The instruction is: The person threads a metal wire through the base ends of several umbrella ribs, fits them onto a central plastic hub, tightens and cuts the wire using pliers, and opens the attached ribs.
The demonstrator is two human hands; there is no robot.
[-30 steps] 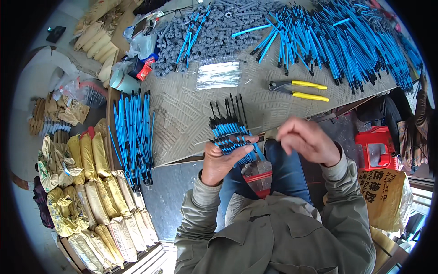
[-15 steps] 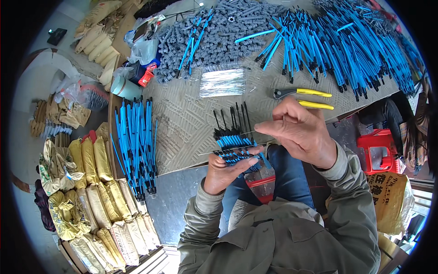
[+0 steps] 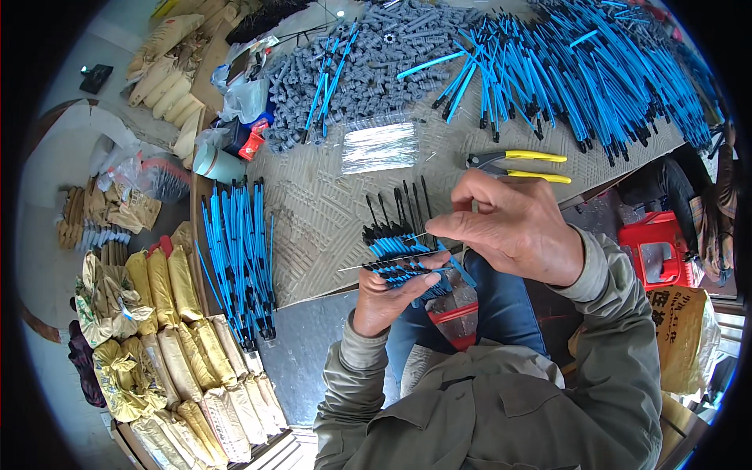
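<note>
My left hand [image 3: 381,301] is closed around a bundle of blue rods [image 3: 392,247] with black ends, several thin black tips fanning up from it. One thin metal wire [image 3: 351,269] lies across the bundle and sticks out on its left side. Between thumb and forefinger, my right hand [image 3: 521,231] pinches another thin metal wire [image 3: 418,236], whose end meets the rods' upper row. Just beyond that hand, cutting pliers [image 3: 536,157] with yellow handles lie on the table. A clear packet of silvery wires [image 3: 380,149] rests ahead of the bundle.
Many blue rods [image 3: 580,86] are heaped at the far right, beside a pile of grey ribbed parts [image 3: 368,63]. More blue rods [image 3: 237,258] overhang the table's left edge near a teal container [image 3: 217,163]. Filled bags [image 3: 178,364] are stacked left; a red stool [image 3: 652,244] stands right.
My right hand has shifted slightly left, bringing its wire closer in against the rods. My left hand still holds the bundle. The whole view has shifted a little.
</note>
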